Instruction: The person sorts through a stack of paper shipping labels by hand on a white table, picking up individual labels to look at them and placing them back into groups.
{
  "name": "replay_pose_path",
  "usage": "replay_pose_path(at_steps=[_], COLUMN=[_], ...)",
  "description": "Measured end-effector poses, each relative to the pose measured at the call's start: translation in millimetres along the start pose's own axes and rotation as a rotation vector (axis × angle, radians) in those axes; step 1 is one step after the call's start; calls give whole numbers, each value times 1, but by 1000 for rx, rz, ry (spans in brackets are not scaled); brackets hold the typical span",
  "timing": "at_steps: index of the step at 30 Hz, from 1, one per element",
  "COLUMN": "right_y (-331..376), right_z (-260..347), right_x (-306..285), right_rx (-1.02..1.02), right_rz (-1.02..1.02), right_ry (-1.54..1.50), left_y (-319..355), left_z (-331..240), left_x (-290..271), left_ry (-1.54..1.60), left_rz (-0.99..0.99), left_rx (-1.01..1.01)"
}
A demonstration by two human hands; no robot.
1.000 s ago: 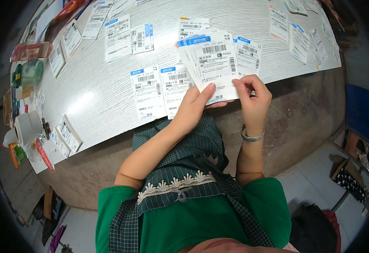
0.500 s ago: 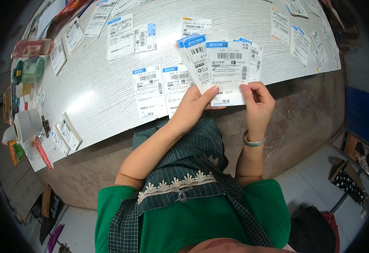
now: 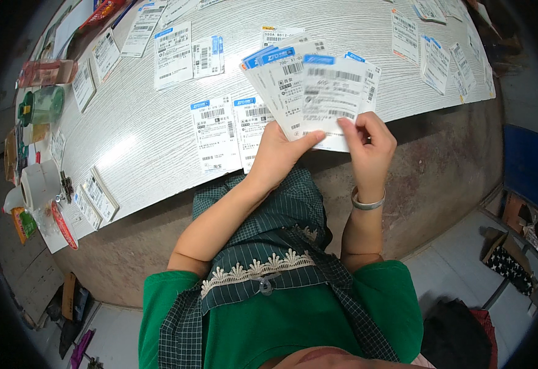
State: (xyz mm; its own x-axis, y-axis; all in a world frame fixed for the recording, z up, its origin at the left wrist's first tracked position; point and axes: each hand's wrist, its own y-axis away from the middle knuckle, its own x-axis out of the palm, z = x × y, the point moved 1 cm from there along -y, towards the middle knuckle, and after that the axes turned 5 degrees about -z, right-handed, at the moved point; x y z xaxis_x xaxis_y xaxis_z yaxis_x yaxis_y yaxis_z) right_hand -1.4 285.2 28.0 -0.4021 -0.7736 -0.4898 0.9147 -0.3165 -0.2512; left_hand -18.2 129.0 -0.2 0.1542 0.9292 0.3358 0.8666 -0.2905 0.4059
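My left hand [image 3: 279, 154] grips a fanned bundle of white shipping labels [image 3: 284, 86] with blue top strips, thumb pressed on their lower edge. The label at the front [image 3: 330, 92] is blurred by motion; its lower right part is pinched between thumb and finger of my right hand [image 3: 371, 142]. Beneath the bundle, two groups of labels lie side by side on the table, a left one [image 3: 215, 138] and a right one [image 3: 248, 123], the latter partly covered by my left hand. Another label [image 3: 371, 83] shows behind the bundle on the right.
On the pale wood-grain table [image 3: 140, 138], label stacks lie at the back left [image 3: 173, 55] and back right [image 3: 434, 64]. Along the left edge stand a green clear container [image 3: 48, 104] and a white roll [image 3: 41, 183]. The table's front edge runs just beneath my hands.
The fanned labels have spread and shifted a little left. The front label has moved slightly up and tilted, and my right hand has shifted slightly left and up with it.
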Motion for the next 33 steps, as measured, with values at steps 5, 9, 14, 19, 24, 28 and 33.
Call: replay_pose_path(at_steps=[5, 9, 14, 19, 24, 28, 33], right_y=[-18, -18, -1, -15, -14, 3, -1], right_z=[-48, -43, -7, -49, -43, -2, -27], right_x=[-10, -9, 1, -11, -8, 5, -2], right_rx=[-42, -44, 33, -8, -35, -3, 183], right_rz=[-155, -171, 7, -147, -108, 20, -112], right_ry=[424, 516, -36, 373, 314, -8, -189], left_y=[1, -1, -1, 1, 1, 2, 6], left_z=[-12, -3, 4, -6, -1, 1, -2], left_x=[1, -1, -5, 0, -5, -4, -4], left_ry=[188, 17, -134, 191, -27, -78, 211], left_rz=[3, -34, -6, -49, -67, -60, -57], left_rx=[-132, -11, 73, -76, 11, 39, -24])
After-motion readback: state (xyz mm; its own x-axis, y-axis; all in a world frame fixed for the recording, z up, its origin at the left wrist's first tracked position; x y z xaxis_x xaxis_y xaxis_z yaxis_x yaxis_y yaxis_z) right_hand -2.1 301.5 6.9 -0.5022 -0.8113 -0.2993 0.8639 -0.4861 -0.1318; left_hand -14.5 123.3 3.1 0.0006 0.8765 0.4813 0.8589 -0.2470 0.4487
